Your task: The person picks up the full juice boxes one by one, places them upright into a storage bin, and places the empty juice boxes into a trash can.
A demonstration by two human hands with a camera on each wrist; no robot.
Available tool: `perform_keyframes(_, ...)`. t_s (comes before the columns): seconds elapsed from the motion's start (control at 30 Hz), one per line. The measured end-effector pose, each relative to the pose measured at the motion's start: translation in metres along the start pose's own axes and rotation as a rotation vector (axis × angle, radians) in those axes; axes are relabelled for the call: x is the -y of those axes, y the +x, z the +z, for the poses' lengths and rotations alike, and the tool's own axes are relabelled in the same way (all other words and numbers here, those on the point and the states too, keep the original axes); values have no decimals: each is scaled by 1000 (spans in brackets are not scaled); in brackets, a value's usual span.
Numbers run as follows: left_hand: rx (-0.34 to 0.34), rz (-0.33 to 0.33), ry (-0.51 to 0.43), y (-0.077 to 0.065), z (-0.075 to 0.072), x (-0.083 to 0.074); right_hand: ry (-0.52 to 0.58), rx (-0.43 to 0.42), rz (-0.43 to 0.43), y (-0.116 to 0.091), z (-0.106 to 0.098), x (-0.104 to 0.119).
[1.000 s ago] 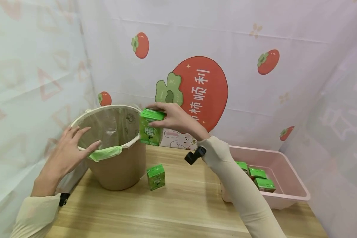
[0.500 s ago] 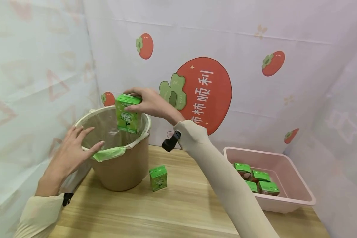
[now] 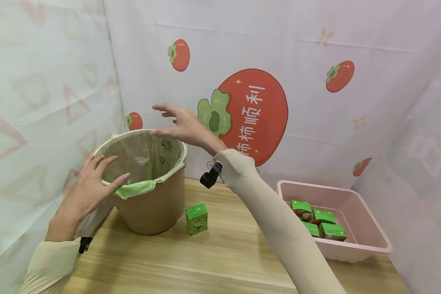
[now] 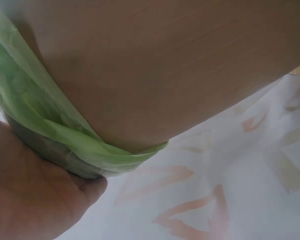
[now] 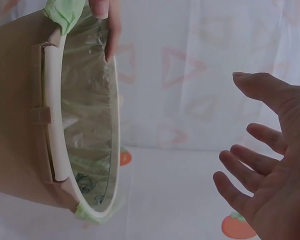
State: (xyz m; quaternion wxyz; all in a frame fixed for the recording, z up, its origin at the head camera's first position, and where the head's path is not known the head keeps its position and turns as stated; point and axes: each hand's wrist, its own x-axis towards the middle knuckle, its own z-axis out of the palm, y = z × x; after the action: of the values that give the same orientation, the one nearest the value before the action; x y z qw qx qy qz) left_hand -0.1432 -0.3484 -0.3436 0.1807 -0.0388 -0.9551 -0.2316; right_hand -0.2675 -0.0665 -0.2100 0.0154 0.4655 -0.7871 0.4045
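Observation:
A brown bin (image 3: 150,212) with a pale rim stands on the left of the table, lined with a clear bag whose green edge (image 3: 136,189) folds over the front. My left hand (image 3: 86,192) rests at the bin's left rim, fingers spread; in the left wrist view it lies against the green liner (image 4: 85,145). Over the bin's right rim hovers my right hand (image 3: 185,125), its fingers parted around nothing, as the right wrist view also shows. A small green carton (image 3: 196,219) stands upright on the table, right of the bin. The bin's bottom is hidden.
A pink tub (image 3: 371,216) with several green-topped cartons (image 3: 323,216) stands on the right, partly behind the right sleeve. White printed cloth (image 3: 316,134) hangs behind and along both sides of the wooden table (image 3: 169,261).
My right hand carried a green carton leftward over the bin and let it go; the carton is out of sight now. My left hand has stayed at the rim.

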Motion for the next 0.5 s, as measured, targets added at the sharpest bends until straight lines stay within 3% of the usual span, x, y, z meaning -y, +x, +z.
perform_keyframes(0.5,-15,28,-5,0,0,1,-40,34,69,-48,1,-41)
